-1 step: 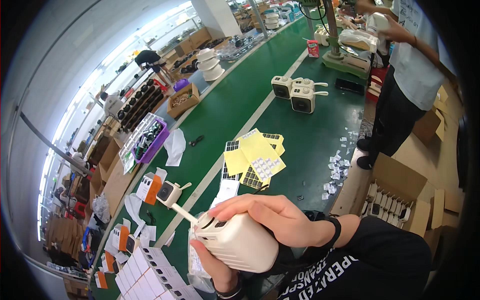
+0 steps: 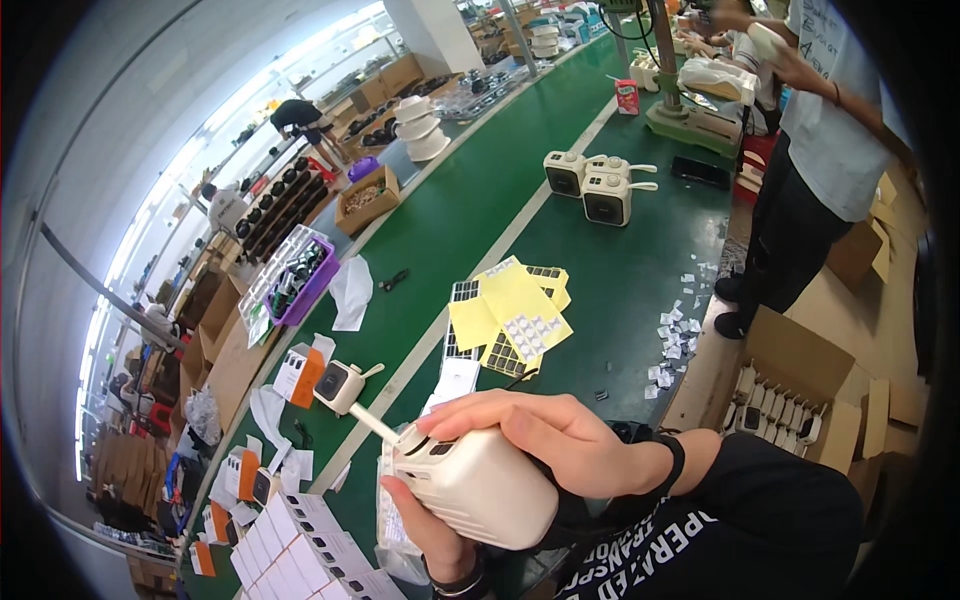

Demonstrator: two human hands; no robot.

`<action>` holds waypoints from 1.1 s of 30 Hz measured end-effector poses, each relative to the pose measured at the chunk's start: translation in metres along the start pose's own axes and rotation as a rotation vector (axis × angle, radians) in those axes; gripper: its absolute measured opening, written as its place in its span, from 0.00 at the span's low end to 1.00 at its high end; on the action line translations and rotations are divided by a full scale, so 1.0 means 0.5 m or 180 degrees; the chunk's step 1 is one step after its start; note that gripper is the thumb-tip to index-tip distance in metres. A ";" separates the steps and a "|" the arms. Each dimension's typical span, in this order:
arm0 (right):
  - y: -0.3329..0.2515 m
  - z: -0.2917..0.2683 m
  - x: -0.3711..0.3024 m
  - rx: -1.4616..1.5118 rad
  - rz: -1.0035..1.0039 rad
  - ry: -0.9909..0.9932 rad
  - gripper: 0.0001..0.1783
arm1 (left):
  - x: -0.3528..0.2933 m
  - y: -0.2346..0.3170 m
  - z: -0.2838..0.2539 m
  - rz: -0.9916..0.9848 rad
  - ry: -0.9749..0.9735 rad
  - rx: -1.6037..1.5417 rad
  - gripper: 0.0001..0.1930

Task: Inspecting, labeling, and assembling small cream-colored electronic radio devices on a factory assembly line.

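Both hands (image 2: 560, 432) clasp a boxy, ribbed cream plastic device (image 2: 485, 490), its slim cream strap (image 2: 376, 425) already attached, unboxed.

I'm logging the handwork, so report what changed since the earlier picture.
Only a slight shift at the far right: the standing person's hand and the pale object it holds moved a little. Nothing was visibly taken or released: left hand and right hand stay on the cream device; the yellow sheets stayed put.
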State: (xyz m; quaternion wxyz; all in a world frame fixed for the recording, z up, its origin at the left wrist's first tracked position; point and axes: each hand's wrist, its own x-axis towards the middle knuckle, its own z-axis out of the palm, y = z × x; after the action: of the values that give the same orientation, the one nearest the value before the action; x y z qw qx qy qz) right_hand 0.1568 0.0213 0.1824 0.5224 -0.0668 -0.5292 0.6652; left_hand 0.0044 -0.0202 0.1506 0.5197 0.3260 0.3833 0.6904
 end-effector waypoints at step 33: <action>0.019 -0.018 0.010 -0.3938 -0.1748 -0.0293 0.44 | 0.018 0.029 -0.009 -0.0048 -0.0580 0.0562 0.48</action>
State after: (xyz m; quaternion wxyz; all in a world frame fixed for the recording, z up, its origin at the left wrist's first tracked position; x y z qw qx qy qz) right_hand 0.1547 0.0318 0.1735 0.5150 -0.1881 -0.8320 0.0853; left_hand -0.0085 -0.0146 0.1613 0.5267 0.4291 0.3963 0.6176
